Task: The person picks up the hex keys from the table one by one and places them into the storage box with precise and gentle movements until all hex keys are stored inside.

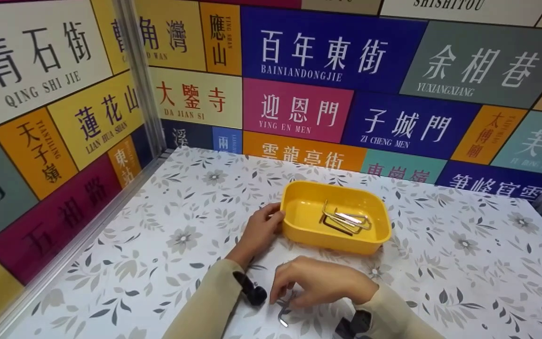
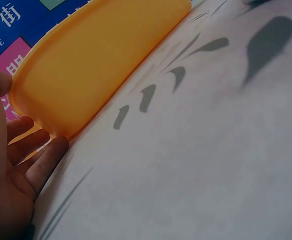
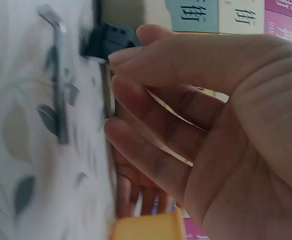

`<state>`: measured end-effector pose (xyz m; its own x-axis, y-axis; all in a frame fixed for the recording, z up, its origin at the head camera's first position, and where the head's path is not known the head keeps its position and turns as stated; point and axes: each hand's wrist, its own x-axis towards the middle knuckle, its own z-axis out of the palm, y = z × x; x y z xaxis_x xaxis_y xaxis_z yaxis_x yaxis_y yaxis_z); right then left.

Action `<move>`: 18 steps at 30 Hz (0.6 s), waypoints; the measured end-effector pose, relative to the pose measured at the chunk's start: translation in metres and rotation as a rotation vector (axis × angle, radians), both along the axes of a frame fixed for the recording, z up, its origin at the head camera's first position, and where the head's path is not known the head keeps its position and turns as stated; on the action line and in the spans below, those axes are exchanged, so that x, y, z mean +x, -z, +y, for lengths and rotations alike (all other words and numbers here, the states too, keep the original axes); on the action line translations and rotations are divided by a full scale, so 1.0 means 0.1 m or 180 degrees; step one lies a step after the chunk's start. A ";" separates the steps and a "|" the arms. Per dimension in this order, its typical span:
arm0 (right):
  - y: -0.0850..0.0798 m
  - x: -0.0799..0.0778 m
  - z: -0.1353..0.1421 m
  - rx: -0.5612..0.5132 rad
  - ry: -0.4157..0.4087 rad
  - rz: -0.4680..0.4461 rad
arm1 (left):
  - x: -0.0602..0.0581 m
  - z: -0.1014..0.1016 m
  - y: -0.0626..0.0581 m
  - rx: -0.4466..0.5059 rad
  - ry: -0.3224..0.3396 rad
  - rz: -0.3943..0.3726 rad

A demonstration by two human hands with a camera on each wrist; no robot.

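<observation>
A yellow plastic box (image 1: 294, 233) stands on the table with several L-shaped hex keys (image 1: 346, 221) inside, silver ones and a black one. My left hand (image 1: 259, 230) grips the left end of the box; in the left wrist view its fingers (image 2: 48, 160) curve against the end wall. Nearer to me, my right hand (image 1: 320, 282) hovers with bent fingers over a single silver hex key (image 1: 283, 316) on the table. In the right wrist view that hex key (image 3: 61, 85) lies apart from the fingertips, and nothing is between thumb and fingers.
A white tablecloth (image 1: 167, 273) with grey leaves and flowers covers the table. Panels of coloured street-name signs (image 1: 318, 52) rise behind and to the left, joined by a metal corner post (image 1: 144, 80). Black wrist cameras (image 1: 254, 292) sit on both sleeves.
</observation>
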<state>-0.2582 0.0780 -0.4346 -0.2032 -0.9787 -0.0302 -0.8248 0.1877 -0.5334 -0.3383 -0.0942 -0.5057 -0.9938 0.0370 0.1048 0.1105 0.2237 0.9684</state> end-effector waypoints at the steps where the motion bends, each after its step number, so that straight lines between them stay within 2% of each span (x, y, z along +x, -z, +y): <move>1: 0.02 0.00 -0.01 0.0006 -0.0028 0.0023 | 0.00 0.00 0.00 0.0004 0.0010 0.0003; 10: 0.14 0.02 -0.08 0.0135 -0.0077 0.0250 | 0.01 -0.01 0.00 -0.0038 0.0014 -0.0023; 18: 0.16 0.01 -0.07 0.0269 0.0141 0.0265 | 0.00 -0.01 0.00 -0.0110 -0.0027 -0.0105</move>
<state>-0.2568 0.0710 -0.4503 -0.2515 -0.9633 -0.0935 -0.8554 0.2664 -0.4443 -0.3384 -0.0948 -0.5055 -0.9970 0.0315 0.0708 0.0765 0.2580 0.9631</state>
